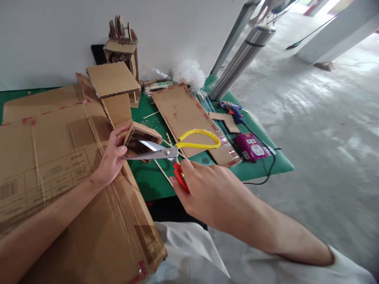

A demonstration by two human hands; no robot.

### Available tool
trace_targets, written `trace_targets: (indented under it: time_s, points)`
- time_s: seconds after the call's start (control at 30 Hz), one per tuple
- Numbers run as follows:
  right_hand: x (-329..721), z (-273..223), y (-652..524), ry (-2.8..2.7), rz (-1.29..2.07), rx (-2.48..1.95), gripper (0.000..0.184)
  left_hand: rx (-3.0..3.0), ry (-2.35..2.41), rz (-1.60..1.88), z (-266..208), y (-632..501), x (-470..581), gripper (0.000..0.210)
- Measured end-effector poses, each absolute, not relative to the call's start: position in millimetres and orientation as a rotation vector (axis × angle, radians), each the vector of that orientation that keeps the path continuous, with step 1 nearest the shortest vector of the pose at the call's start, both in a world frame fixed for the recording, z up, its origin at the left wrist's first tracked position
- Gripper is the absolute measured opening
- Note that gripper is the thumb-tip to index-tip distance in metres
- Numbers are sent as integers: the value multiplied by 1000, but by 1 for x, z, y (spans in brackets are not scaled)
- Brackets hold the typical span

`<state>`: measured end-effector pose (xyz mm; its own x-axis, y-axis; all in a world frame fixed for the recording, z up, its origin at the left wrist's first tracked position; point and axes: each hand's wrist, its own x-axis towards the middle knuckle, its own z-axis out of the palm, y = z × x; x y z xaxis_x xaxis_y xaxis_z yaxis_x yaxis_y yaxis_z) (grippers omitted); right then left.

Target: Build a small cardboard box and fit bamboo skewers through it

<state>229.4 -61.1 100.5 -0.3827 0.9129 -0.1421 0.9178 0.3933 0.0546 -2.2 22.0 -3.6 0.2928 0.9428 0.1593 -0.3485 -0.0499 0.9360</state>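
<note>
Green surface (137, 177) is carrying one glue gun (236, 113) and one purple socket (248, 146). Above it, the left hand (114, 157) is tightly pinching one cardboard piece (146, 131); the right hand (204, 185), fingers curled, is gripping one pair of spread scissors (173, 152) at the piece. Cutting seems underway, the next move likely calling for squeezing.

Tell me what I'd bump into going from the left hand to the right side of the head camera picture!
Left hand → scissors → right hand → purple socket box → grey pillar.
</note>
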Motion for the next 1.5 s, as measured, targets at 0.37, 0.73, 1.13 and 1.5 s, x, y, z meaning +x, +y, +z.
trace_targets:
  time_s: [0.37, 0.73, 1.13, 1.5]
  points:
    - [228, 96, -63, 2512, 20, 1694, 27, 1139, 651, 1222, -7, 24, -3, 43]
    - [228, 99, -62, 2508, -8, 1661, 28, 1147, 669, 1216, -5, 23, -2, 46]
    - [229, 98, -63, 2524, 26, 1636, 29, 1148, 625, 1190, -6, 23, -3, 46]
    - [229, 97, -64, 2544, 86, 1649, 27, 1147, 632, 1219, -7, 25, -4, 45]
